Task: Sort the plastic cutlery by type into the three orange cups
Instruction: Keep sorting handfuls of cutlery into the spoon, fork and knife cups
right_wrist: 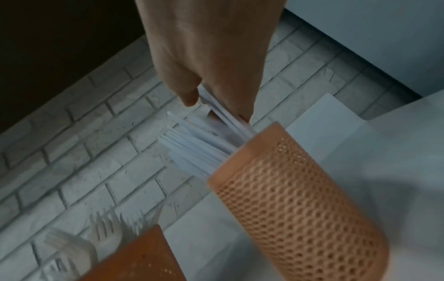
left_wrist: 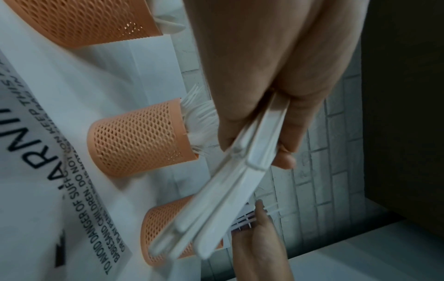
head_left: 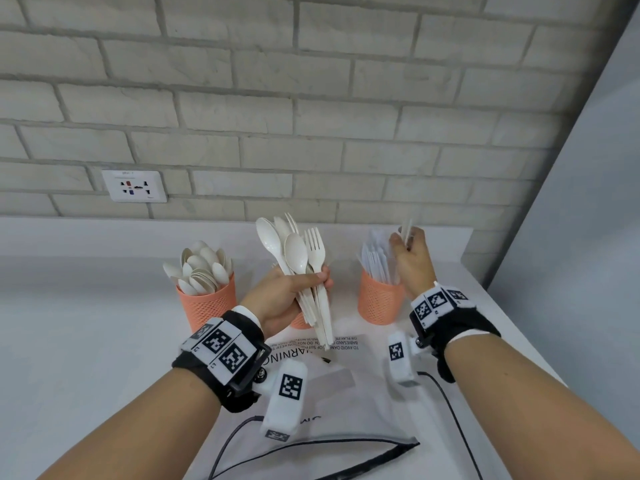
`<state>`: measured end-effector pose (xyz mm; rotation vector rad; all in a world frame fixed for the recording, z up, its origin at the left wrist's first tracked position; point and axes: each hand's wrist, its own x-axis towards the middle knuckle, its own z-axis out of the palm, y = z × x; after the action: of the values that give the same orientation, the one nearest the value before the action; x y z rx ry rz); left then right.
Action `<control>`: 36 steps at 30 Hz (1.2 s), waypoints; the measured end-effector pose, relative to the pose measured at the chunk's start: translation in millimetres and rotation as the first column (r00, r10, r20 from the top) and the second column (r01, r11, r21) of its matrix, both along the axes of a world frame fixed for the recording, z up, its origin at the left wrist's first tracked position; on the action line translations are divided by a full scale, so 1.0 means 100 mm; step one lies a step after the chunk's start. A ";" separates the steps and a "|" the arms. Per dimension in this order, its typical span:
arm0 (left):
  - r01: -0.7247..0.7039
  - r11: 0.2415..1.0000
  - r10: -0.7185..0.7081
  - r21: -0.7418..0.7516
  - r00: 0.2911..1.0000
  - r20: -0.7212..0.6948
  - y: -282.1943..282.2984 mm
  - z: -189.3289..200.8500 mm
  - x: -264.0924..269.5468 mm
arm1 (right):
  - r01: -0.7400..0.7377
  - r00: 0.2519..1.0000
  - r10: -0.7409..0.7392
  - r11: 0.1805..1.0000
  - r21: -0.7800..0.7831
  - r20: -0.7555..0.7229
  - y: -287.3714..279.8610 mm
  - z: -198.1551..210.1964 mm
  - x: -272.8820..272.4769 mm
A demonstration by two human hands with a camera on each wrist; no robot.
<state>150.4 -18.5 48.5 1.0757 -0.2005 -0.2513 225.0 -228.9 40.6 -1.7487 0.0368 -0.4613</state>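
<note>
My left hand [head_left: 311,282] grips a fanned bundle of white spoons and forks [head_left: 298,251] by their handles, held above the middle orange cup [head_left: 300,322], which it mostly hides. In the left wrist view that middle cup [left_wrist: 139,140] holds forks, and the bundle's handles [left_wrist: 240,167] stick out of my fist. The left cup [head_left: 207,301] is full of spoons. My right hand [head_left: 401,242] pinches a white knife [head_left: 407,229] just above the right cup [head_left: 379,303], which holds knives. The right wrist view shows the knife [right_wrist: 228,117] slanting into this cup [right_wrist: 300,199].
A clear plastic bag [head_left: 346,379] with warning print lies on the white counter [head_left: 86,341] in front of the cups. A black cable [head_left: 446,400] trails across it. A brick wall with a socket [head_left: 135,186] stands behind; the counter's edge runs close on the right.
</note>
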 end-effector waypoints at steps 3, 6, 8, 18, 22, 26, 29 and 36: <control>0.049 0.999 -0.049 -0.001 0.999 0.008 0.02 -0.01 0.00 | -0.024 0.999 0.018 0.993 -0.115 -0.051 -0.01 -0.13 0.05; 0.053 0.998 -0.053 -0.026 0.999 0.003 0.03 -0.01 0.01 | -0.080 0.985 0.045 0.974 -0.213 -0.167 -0.01 -0.15 0.10; 0.042 0.999 -0.042 -0.006 0.999 0.011 0.04 -0.01 0.01 | -0.071 0.988 0.040 0.975 -0.210 -0.147 -0.01 -0.09 0.09; -0.028 0.997 0.026 -0.066 0.999 -0.035 0.04 0.02 0.03 | -0.341 0.909 0.398 0.880 -0.331 0.121 0.68 0.39 -0.48; -0.049 0.996 0.047 -0.076 0.999 -0.022 0.08 0.04 -0.04 | -0.481 0.874 0.485 0.850 -0.213 -0.038 0.82 0.33 -0.55; -0.054 0.997 0.053 -0.047 0.998 -0.038 0.17 0.04 -0.06 | -0.418 0.908 0.418 0.908 0.006 0.010 0.90 0.47 -0.66; -0.097 0.993 0.092 -0.066 0.993 -0.071 0.24 0.04 -0.06 | -0.450 0.893 0.443 0.879 0.156 0.081 0.91 0.50 -0.74; -0.128 0.984 0.122 -0.122 0.991 -0.050 0.27 0.07 -0.06 | -0.538 0.842 0.529 0.833 -0.126 -0.102 0.99 0.23 -0.81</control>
<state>144.8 8.6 55.1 0.9538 -0.1088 -0.1461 143.8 -130.3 63.8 -1.8261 -0.4476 0.0077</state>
